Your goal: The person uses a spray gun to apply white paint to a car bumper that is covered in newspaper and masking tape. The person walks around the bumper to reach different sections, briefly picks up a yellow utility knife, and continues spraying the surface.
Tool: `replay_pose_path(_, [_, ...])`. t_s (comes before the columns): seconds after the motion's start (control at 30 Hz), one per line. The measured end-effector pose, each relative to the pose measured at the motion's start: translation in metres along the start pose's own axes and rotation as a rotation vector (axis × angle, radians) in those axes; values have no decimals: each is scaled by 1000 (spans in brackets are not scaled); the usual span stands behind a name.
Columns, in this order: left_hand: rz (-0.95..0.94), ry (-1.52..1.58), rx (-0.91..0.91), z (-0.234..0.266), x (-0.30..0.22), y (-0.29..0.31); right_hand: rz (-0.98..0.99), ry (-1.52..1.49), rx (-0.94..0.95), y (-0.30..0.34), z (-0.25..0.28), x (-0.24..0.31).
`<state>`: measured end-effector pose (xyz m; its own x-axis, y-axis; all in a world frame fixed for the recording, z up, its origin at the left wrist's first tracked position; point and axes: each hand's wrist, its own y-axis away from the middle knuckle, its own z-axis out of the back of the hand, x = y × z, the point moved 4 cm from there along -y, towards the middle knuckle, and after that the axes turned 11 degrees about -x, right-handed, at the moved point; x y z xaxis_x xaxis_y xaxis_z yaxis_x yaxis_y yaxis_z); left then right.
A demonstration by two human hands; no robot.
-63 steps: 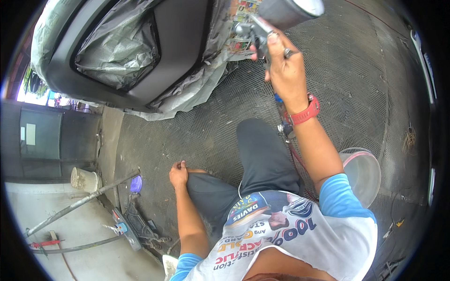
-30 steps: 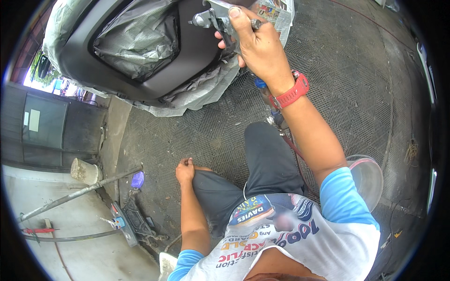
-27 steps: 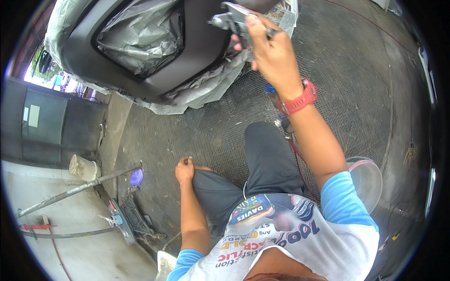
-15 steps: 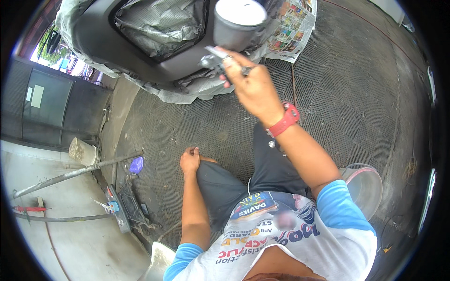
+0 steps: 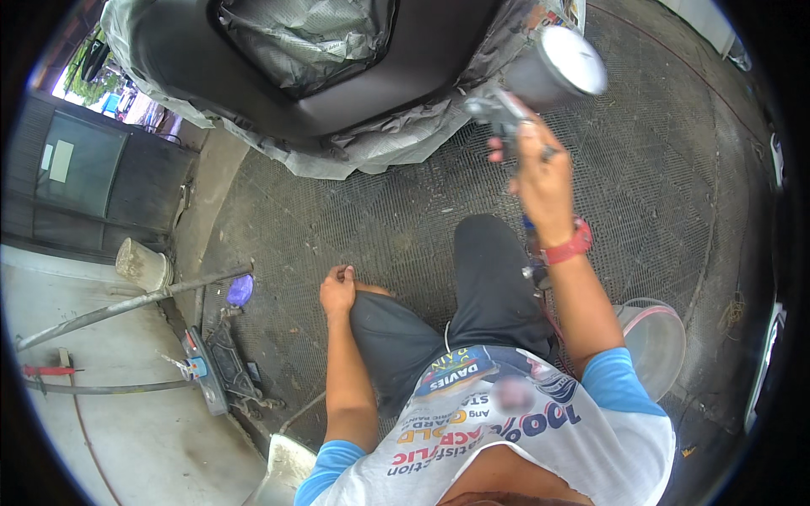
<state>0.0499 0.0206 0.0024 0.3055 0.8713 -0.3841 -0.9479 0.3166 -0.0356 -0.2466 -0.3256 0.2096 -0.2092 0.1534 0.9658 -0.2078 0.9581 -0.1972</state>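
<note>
Grey with a white top, the cup sits on the spray gun, its contents hidden; a translucent bucket stands near the right elbow. The right hand, arm stretched forward, wraps its fingers around the gun beside the dark panel. The left hand rests at the knee; whether its fingers are clenched, I cannot tell.

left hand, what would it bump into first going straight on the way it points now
Probably the grey sheet along the dark panel; only floor shows between it and the left hand, but depth is unclear.
</note>
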Motion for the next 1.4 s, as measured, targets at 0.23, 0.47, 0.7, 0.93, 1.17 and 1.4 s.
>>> replay_pose_path(0.23, [-4,47,2,-1,-1,-3,178,132,-89,13,47,-25])
replay_pose_path(0.47, [-21,35,-45,-6,0,-8,89,-50,334,59,-19,-42])
replay_pose_path(0.7, [-272,518,97,10,-115,65,32,79,362,70,-23,-41])
replay_pose_path(0.93, [-260,1197,897,-12,-243,155,19,66,275,72,-3,-38])
replay_pose_path(1.17, [-204,1407,868,-34,-242,165,65,-64,263,85,-12,-35])
replay_pose_path(1.4, [-220,1441,688,-34,-231,154,98,28,365,87,-38,-26])
